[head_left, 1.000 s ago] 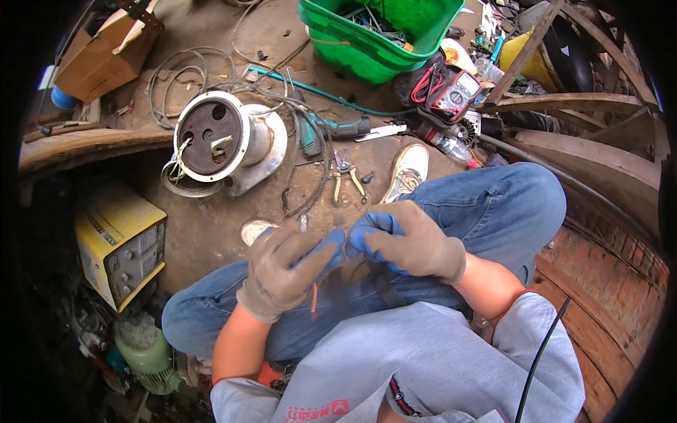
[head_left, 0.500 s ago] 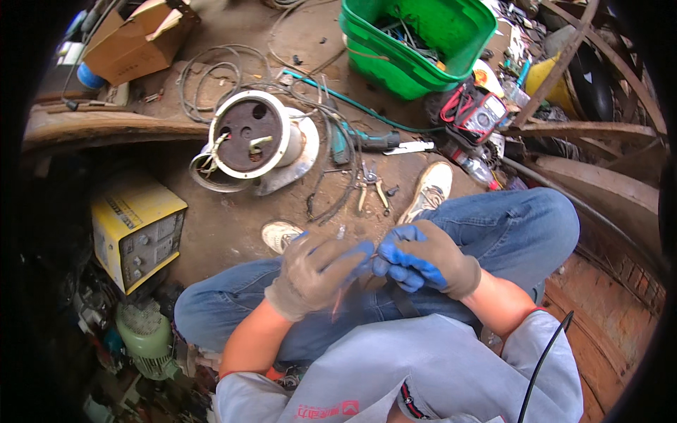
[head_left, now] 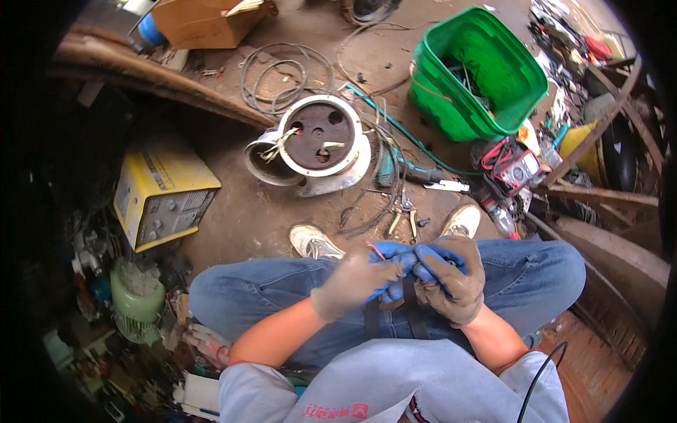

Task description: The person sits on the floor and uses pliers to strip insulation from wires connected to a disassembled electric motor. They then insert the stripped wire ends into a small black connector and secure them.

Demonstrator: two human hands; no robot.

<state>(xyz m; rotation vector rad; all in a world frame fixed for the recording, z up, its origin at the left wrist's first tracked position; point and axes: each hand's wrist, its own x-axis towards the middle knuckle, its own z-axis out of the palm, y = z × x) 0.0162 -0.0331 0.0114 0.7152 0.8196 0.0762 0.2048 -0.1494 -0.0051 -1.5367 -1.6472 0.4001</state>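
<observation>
Left grip (head_left: 363, 276), a hand in a brown glove with blue fingers, is pinched on a thin reddish-copper wire (head_left: 376, 252); the wire's tip pokes up past the forefinger, most of its length hidden. Right grip (head_left: 453, 278), gloved the same, has its fingers bent in against the left fingertips. Can't tell whether it's closed on anything; the glove hides that.

Wire is over the lap, between the knees in blue denim jeans (head_left: 254, 285). Makes sense to me: close in, forearms low, fingertips together, so a thin, floppy piece stays steady.

Silver cylindrical metal housing with a dark brown round face (head_left: 319, 146) sits on the brown dirty floor (head_left: 441, 203) ahead, face up, pale leads sticking out. Probably turned that way so the leads are reachable. Wide flange beside it likely helps stability.

Yellow-handled metal pliers (head_left: 412, 222) lie open just beyond the feet, handles toward the person, handy for a quick grab. Teal-and-black power tool (head_left: 385, 169) lies right of the housing. Red-and-grey multimeter (head_left: 518, 169) is farther right, beside the green plastic tub (head_left: 438, 106), which presumably keeps loose bits contained.
</observation>
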